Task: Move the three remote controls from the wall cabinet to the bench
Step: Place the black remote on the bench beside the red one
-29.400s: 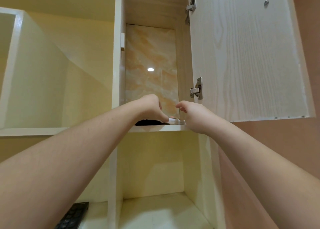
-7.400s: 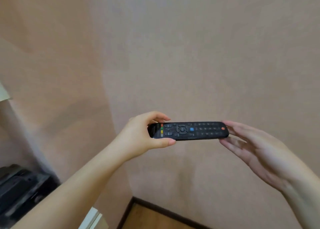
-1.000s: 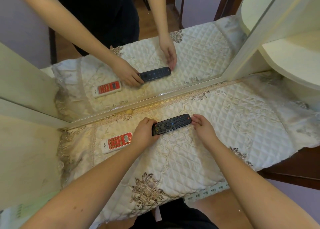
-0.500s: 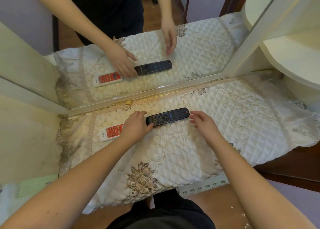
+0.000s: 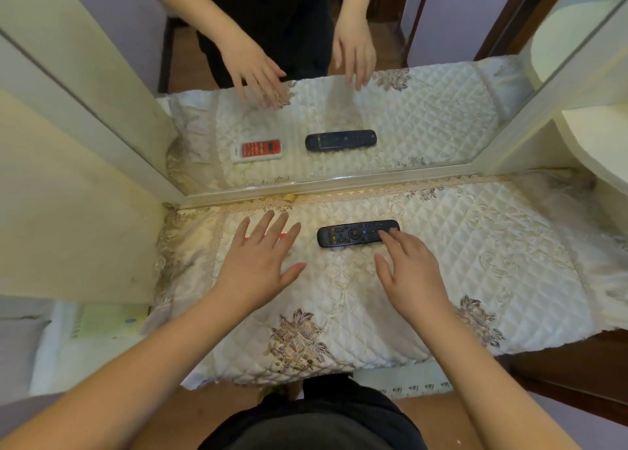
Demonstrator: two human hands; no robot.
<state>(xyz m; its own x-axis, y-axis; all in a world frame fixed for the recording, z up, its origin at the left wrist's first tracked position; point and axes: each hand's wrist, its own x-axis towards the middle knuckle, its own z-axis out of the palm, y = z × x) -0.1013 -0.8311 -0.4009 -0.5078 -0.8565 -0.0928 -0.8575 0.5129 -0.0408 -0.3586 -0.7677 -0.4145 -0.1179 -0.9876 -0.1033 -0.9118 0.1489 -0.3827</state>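
Black remote [image 5: 357, 233]: flat on the quilted surface [image 5: 458, 266], buttons up, lying crosswise just in front of the mirror [image 5: 339, 116].
Right hand [image 5: 413, 274]: fingers spread and loose, gripping nothing; its fingertips overlap the black remote's right end, and contact there is too close to call.
Left hand [image 5: 260, 262]: to the left of the black remote, fingers fanned wide, nothing in it.
Red-and-white remote [image 5: 282, 236]: almost wholly hidden under the left hand, only slivers of red between the fingers; the mirror shows it whole, lying just left of the black remote.
Third remote: cannot be made out anywhere near the black remote.
Surface cover: cream quilted cloth with brownish floral embroidery, a lace edge on the mirror side of the black remote, the near edge hanging over.
Mirror: directly behind the black remote, reflecting both remotes, both hands and a dark garment.
Room: cream panel well left of the black remote, rounded cream shelf far right, cut off at the frame edge.
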